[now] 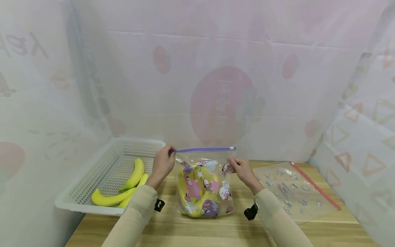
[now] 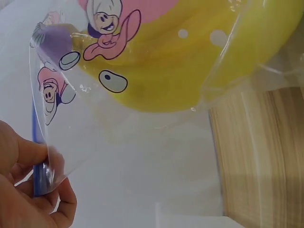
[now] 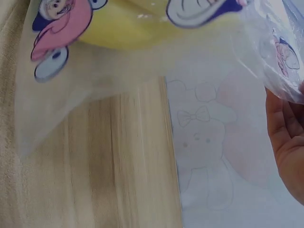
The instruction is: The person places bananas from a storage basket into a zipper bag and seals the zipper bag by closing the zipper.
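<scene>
Bananas (image 1: 197, 192) fill one printed bag (image 1: 205, 185) standing on the table (image 1: 216, 230). The left hand (image 1: 163, 165) pinches its purple zip corner; the right hand (image 1: 243, 170) pinches the bag's right edge. Three bananas (image 1: 123, 192) lie in one basket (image 1: 92, 185); one flat bag (image 1: 293, 192) lies right.

My left wrist cam only catches a sliver of my left hand (image 2: 26, 190), chopped off at the bottom-left corner, and the bananas in the bag (image 2: 180, 71) run off the top. The right wrist cam cuts my right hand (image 3: 287, 142) at the edge. From the head cam, my forearm hides the ends of the bananas in the basket (image 1: 123, 192).
</scene>
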`<action>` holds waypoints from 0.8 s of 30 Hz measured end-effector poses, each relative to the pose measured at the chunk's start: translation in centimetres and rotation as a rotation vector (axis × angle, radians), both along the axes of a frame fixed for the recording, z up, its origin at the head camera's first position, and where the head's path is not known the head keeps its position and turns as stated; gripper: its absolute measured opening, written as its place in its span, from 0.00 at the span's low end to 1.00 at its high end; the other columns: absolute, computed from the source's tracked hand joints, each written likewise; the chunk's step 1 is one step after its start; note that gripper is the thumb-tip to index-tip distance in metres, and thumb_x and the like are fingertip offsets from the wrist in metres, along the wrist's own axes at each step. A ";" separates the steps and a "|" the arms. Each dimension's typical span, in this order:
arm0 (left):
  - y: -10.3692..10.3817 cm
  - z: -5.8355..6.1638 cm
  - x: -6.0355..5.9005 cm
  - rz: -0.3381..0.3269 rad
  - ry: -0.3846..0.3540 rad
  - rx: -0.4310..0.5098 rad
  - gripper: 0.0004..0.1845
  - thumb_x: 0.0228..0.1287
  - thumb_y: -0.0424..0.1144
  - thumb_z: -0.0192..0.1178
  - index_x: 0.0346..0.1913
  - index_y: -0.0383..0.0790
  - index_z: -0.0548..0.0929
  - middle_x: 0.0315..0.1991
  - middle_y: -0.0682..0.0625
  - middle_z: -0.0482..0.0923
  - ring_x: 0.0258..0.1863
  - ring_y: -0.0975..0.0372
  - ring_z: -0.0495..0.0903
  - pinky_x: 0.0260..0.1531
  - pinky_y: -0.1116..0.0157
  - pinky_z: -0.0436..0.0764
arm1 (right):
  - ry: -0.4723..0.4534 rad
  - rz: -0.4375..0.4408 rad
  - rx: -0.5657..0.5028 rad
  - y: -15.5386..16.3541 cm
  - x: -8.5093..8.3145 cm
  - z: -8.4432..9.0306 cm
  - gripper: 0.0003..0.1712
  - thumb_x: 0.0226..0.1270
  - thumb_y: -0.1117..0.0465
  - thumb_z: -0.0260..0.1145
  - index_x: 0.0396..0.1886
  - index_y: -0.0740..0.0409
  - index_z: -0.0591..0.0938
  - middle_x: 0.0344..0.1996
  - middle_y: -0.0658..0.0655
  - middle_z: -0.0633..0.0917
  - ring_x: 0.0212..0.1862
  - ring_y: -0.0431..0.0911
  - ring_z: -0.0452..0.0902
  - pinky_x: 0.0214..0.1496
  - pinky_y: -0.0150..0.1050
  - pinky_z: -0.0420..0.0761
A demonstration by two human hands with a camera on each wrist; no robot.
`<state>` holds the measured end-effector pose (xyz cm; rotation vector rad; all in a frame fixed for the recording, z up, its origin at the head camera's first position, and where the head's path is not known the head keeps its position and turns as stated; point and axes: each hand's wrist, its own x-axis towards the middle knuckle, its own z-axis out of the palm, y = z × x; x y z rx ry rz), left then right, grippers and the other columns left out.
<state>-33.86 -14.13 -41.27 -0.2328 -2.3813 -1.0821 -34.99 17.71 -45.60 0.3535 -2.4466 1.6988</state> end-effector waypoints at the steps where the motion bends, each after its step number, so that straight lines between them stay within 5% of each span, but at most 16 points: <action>1: 0.0 0.1 0.0 0.000 0.011 0.002 0.04 0.61 0.27 0.57 0.36 0.35 0.81 0.33 0.44 0.81 0.32 0.55 0.79 0.34 0.59 0.79 | -0.001 0.006 -0.001 0.0 0.0 -0.1 0.23 0.70 0.50 0.58 0.44 0.66 0.85 0.26 0.57 0.81 0.29 0.46 0.79 0.36 0.38 0.82; 7: 0.0 0.3 -0.1 -0.026 0.057 -0.008 0.05 0.58 0.25 0.55 0.34 0.34 0.81 0.32 0.44 0.80 0.31 0.54 0.78 0.33 0.59 0.79 | -0.006 0.043 -0.055 -0.3 0.0 0.2 0.18 0.72 0.57 0.57 0.53 0.66 0.79 0.33 0.59 0.83 0.29 0.47 0.81 0.33 0.39 0.82; 11: -0.1 0.7 0.1 -0.006 -0.058 -0.064 0.08 0.57 0.30 0.54 0.37 0.39 0.81 0.34 0.47 0.80 0.31 0.56 0.77 0.31 0.59 0.77 | -0.001 0.078 -0.081 -0.6 0.0 0.9 0.18 0.73 0.59 0.55 0.55 0.66 0.76 0.35 0.62 0.83 0.27 0.47 0.81 0.29 0.40 0.82; 16: 0.0 1.5 0.5 -0.006 -0.192 -0.309 0.15 0.58 0.39 0.52 0.47 0.42 0.81 0.45 0.46 0.79 0.42 0.51 0.77 0.43 0.52 0.75 | -0.024 0.064 -0.069 -1.0 0.1 1.3 0.17 0.75 0.59 0.52 0.51 0.66 0.79 0.31 0.61 0.83 0.24 0.50 0.80 0.26 0.42 0.82; 24: 1.1 2.3 0.4 -0.129 -0.278 -0.498 0.36 0.58 0.59 0.57 0.63 0.38 0.72 0.61 0.42 0.72 0.62 0.47 0.66 0.65 0.40 0.41 | 0.063 0.064 -0.091 -1.3 0.1 1.0 0.16 0.75 0.60 0.50 0.49 0.67 0.78 0.28 0.62 0.80 0.20 0.49 0.78 0.21 0.42 0.80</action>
